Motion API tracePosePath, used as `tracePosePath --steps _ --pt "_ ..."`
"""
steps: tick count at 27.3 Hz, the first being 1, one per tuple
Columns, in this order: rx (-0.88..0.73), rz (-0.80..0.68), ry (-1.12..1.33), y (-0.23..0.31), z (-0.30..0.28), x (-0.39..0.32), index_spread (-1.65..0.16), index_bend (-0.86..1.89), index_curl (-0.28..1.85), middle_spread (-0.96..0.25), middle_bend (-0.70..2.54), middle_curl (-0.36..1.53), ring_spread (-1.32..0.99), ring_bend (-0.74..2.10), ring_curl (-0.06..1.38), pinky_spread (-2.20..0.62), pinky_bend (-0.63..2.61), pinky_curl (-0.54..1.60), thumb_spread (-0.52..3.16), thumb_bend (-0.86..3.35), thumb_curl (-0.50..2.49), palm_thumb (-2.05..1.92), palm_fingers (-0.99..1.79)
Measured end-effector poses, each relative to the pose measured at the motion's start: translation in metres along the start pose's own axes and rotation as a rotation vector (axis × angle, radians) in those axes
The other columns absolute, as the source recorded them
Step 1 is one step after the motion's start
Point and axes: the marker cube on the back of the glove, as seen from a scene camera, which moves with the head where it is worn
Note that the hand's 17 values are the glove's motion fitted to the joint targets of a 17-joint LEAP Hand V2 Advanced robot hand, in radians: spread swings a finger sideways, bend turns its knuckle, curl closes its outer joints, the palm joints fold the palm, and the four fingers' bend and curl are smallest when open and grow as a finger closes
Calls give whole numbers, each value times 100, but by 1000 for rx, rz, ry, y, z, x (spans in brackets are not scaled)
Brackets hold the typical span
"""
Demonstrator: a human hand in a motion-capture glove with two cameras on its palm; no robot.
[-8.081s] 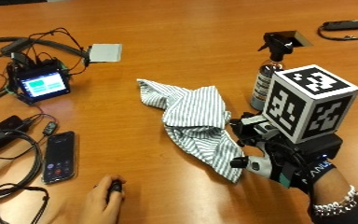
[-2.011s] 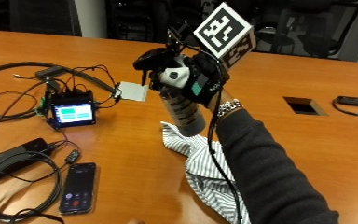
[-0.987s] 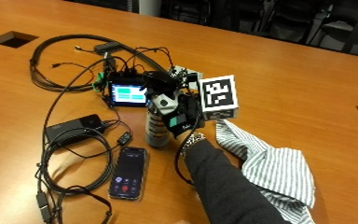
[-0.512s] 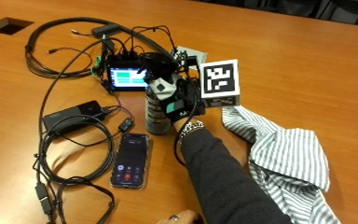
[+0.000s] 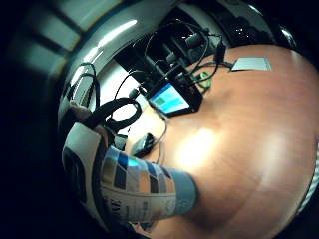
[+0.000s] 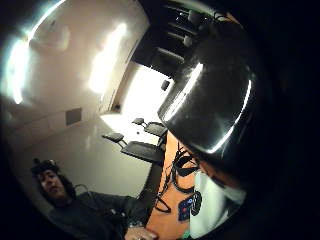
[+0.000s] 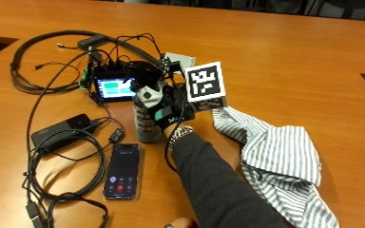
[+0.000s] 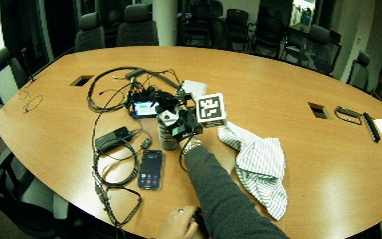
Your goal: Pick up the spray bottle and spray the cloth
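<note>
The black-gloved right hand (image 7: 168, 110) is wrapping its fingers around the grey cylindrical spray bottle with the patterned label (image 7: 146, 122), gripping it upright with its base resting on, or only just above, the brown wooden table (image 7: 309, 61); which of the two cannot be told. The little-finger palm view is showing the bottle's label (image 5: 137, 191) pressed close against the palm. Just beside the hand, on the forearm's far side from the bottle, the grey-and-white striped cloth (image 7: 283, 159) is lying crumpled and apart from the bottle. On the bottle's other side, a small lit monitor (image 7: 113, 89), a black phone (image 7: 123, 172) and black cables (image 7: 56, 156) are crowding in. The likely risk: spraying from here could wet the electronics instead of the cloth, since the nozzle's direction is not visible.
</note>
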Motion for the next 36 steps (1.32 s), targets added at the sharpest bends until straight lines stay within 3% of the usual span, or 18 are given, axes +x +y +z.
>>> tracePosePath --steps 9,14,19,24,36 --pt "-149 173 -15 36 19 30 -29 20 57 -21 38 48 -17 52 42 -20 44 37 70 -3 74 86 122" --pt "-266 250 16 44 22 34 -30 13 55 -18 38 47 -16 39 41 -1 30 35 84 -2 70 87 82" --pt "-390 234 235 48 -1 29 -32 2 46 -14 31 44 -14 36 40 12 37 37 93 -4 64 82 51" --pt "-467 201 468 53 -30 12 -33 2 37 -11 26 42 -11 37 37 18 43 36 98 -6 57 73 44" --pt "-583 225 728 105 -115 -33 -35 10 29 -8 24 40 -7 41 36 24 40 34 108 -4 44 56 44"
